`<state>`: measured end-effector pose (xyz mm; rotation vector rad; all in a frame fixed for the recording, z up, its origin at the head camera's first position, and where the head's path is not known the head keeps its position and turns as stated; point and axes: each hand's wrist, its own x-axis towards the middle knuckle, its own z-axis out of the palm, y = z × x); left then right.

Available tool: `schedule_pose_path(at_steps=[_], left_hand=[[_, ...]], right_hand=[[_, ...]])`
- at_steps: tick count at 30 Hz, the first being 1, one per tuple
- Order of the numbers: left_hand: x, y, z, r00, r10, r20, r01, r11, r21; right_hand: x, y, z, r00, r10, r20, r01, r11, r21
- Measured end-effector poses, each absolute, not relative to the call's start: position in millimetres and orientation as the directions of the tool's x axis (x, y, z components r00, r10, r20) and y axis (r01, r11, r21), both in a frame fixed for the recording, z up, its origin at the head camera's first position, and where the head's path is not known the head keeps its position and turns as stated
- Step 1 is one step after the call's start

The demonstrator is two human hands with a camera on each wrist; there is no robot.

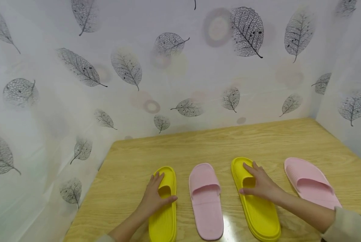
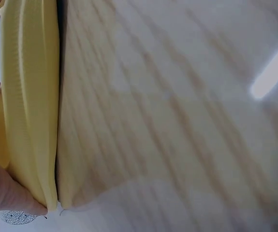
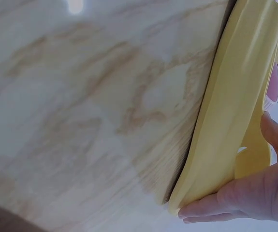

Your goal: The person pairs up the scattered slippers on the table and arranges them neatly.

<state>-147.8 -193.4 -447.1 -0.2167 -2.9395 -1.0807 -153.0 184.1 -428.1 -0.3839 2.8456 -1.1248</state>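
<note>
Two yellow slippers lie on the wooden table, toes pointing away. My left hand [image 1: 152,197] spans the left yellow slipper [image 1: 160,223] near its strap, fingers along the left edge of the toe and thumb by the right edge. On the right yellow slipper [image 1: 260,215], my right hand [image 1: 263,183] holds the toe part between thumb at the left edge and fingers toward the far right side. The right wrist view shows these fingertips [image 3: 197,209] reaching low along the outer edge. In the left wrist view, the left yellow slipper's side [image 2: 30,96] hides part of the hand.
Between the yellow slippers lies a pink slipper [image 1: 209,215]. A second pink slipper [image 1: 309,181] lies at the right, partly covered by the right forearm. Behind the table [image 1: 183,148] hangs a leaf-patterned sheet [image 1: 180,74], which continues along both sides.
</note>
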Motion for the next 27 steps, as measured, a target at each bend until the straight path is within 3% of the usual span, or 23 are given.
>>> schedule_pose_path(at_steps=[27], left_hand=[[-165.6,-193.2,-453.1,-0.982,0.160,0.097,0.185,0.741,0.645]], right_hand=[[-167.6,177.7,-425.2,-0.963,-0.270,0.023,-0.215,0.709,-0.671]])
